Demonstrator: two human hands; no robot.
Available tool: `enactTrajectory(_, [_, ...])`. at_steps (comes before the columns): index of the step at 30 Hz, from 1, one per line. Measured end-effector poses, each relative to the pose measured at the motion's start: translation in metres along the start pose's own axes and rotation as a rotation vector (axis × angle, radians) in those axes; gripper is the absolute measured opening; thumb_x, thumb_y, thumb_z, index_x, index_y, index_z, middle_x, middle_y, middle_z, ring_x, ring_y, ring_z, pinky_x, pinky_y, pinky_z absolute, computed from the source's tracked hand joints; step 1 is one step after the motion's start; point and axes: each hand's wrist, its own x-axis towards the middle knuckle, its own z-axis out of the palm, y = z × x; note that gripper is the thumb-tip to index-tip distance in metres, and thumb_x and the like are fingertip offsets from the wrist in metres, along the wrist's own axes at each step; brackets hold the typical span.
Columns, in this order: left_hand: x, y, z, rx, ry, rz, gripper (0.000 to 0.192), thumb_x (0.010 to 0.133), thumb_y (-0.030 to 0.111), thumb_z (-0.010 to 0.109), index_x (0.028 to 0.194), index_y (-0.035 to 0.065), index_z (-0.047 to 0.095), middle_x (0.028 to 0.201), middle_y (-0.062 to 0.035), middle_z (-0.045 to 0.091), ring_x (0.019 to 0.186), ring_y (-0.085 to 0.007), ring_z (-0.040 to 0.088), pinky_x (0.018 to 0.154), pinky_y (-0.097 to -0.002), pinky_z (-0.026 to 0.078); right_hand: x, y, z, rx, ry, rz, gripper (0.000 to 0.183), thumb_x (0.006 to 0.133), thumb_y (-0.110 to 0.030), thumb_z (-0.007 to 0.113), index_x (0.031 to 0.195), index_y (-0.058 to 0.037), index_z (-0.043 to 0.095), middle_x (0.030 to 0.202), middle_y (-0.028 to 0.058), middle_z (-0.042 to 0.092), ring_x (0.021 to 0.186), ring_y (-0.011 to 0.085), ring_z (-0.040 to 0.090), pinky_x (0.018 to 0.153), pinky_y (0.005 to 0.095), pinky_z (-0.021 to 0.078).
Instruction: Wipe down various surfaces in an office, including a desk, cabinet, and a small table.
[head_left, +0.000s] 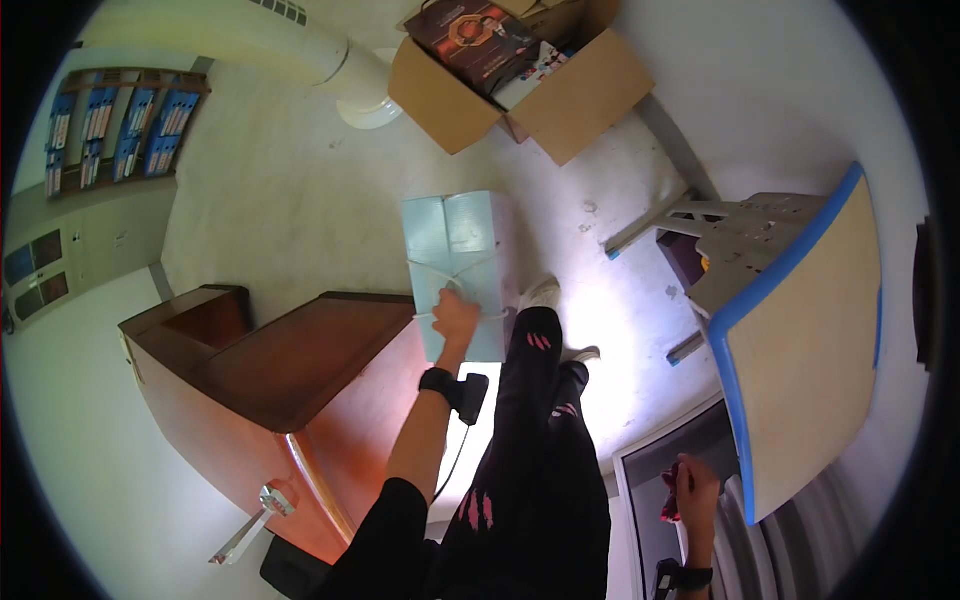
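Note:
My left hand (455, 316) is closed around a white cord (430, 267) tied about a pale blue box (471, 225). The box has two flaps meeting along a seam on its top face. Whether it hangs from the cord or stands on the floor, I cannot tell. Off to the lower right, my right hand (697, 487) grips a small dark red item (670, 496), mostly covered by the fingers. That hand is near the blue-edged chair-desk top. Both wrists wear black straps with small devices.
A glossy brown wooden desk (330, 352) borders my left side, with a crystal-like ornament (277, 499) on it. An opened cardboard box (577, 97) holds printed bags. A blue-edged board (802, 330) on metal legs stands right. Binders fill a shelf (124, 127) at far left.

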Motion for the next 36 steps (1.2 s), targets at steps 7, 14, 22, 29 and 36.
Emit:
enactTrajectory(7, [0.022,-0.075,0.019,-0.583,0.023,-0.240,0.044,0.062,0.004,0.069,0.101,0.0026,0.047,0.090,-0.0148,0.059,0.081,-0.0295,0.060,0.069,-0.0450,0.050,-0.020,0.011,0.004,0.136,0.079,0.105,0.016,0.085,-0.004,0.054,0.095,0.0019,0.065,0.085,0.0182,0.065,0.076,0.0301,0.064,0.069,0.0355,0.0496])
enactTrajectory(14, [0.012,-0.048,0.003,-0.533,0.150,-0.077,0.030,0.064,0.002,0.065,0.088,0.0019,0.047,0.081,-0.0129,0.058,0.066,-0.0287,0.060,0.060,-0.0406,0.050,-0.038,0.006,0.004,0.229,0.099,0.204,0.017,0.087,-0.005,0.054,0.096,0.0039,0.064,0.085,0.0174,0.066,0.075,0.0243,0.064,0.068,0.0317,0.0493])
enactTrajectory(22, [0.006,-0.016,-0.010,0.219,0.826,0.300,0.028,0.066,0.003,0.056,0.093,-0.0006,0.048,0.078,-0.0171,0.056,0.072,-0.0429,0.056,0.069,-0.0426,0.047,-0.068,0.026,0.016,0.250,0.149,0.307,0.018,0.087,-0.006,0.052,0.096,0.0039,0.064,0.086,0.0172,0.066,0.077,0.0233,0.064,0.069,0.0312,0.0490])
enactTrajectory(29, [0.027,-0.021,-0.018,-0.236,0.202,0.282,0.031,0.069,0.009,0.055,0.099,0.0010,0.052,0.078,-0.0157,0.060,0.064,-0.0316,0.058,0.063,-0.0383,0.047,-0.086,0.039,0.034,0.446,0.221,0.466,0.019,0.090,-0.006,0.049,0.100,0.0027,0.063,0.084,0.0091,0.064,0.072,0.0115,0.055,0.066,0.0253,0.0449])
enactTrajectory(36, [0.002,-0.015,-0.051,-0.464,-0.698,-0.009,0.017,0.076,0.029,0.049,0.079,0.0138,0.056,0.074,0.0002,0.057,0.073,-0.0140,0.054,0.057,-0.0321,0.035,-0.102,0.032,0.026,0.468,0.295,0.464,0.019,0.090,-0.006,0.049,0.099,0.0039,0.063,0.082,0.0092,0.063,0.070,0.0114,0.054,0.064,0.0249,0.0439])
